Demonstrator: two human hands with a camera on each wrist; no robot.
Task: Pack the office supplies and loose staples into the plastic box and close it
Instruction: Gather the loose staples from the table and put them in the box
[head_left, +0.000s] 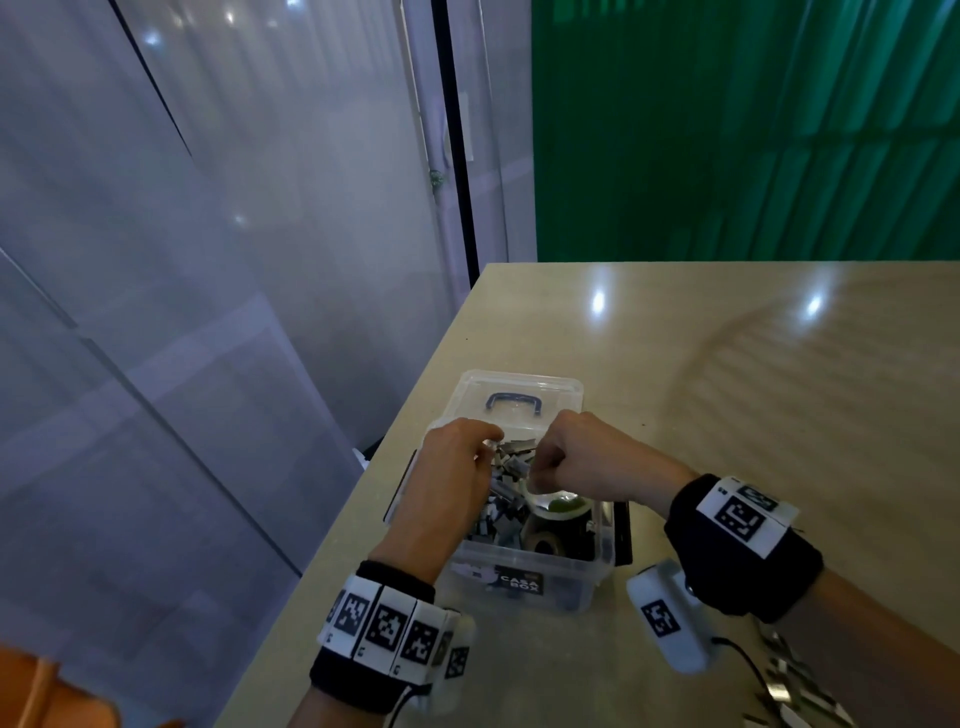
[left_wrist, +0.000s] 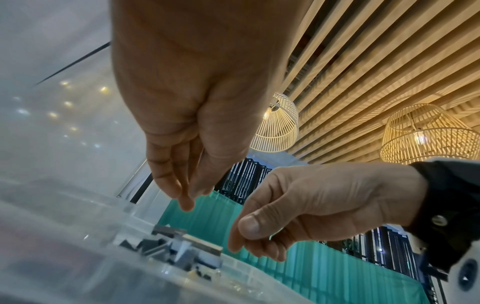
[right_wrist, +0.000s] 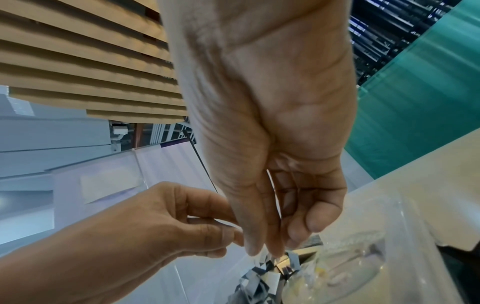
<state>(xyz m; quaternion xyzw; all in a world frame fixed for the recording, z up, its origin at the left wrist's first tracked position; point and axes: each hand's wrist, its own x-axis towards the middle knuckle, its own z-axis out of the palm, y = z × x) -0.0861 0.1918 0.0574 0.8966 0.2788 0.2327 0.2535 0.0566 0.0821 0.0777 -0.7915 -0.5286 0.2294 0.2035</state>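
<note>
Beige and glossy, the wide tabletop (head_left: 727, 374) carries everything, with the clear rectangular plastic box (head_left: 602, 535) standing near its left edge. Just behind the box, touching its far rim, lies the clear plastic lid with a dark blue handle (head_left: 514, 402), so the box is not yet closed. Inside, a heap of grey metal staple strips (head_left: 511, 460) fills the left part, while a clear tape roll with a green core (head_left: 563, 504) and a dark roll (head_left: 543, 545) sit on the right.

Both hands hang over the heap. The left hand (head_left: 452, 483) has its fingers straight and drawn together, tips pointing down; the left wrist view shows nothing between them. The right hand (head_left: 587, 457) has thumb and forefinger brought close as if pinching, other fingers curled under, but whether a staple sits in that pinch I cannot tell.

By my reading, this is the staple-loading step, mid-drop or settling the pile. More grey strips (head_left: 789, 686) lie at the table's lower right, cut off by the picture edge, so the next move probably calls for gathering those, then fitting the lid.

Low box walls blur both wrist views, and the dark roll's nature is unclear.
</note>
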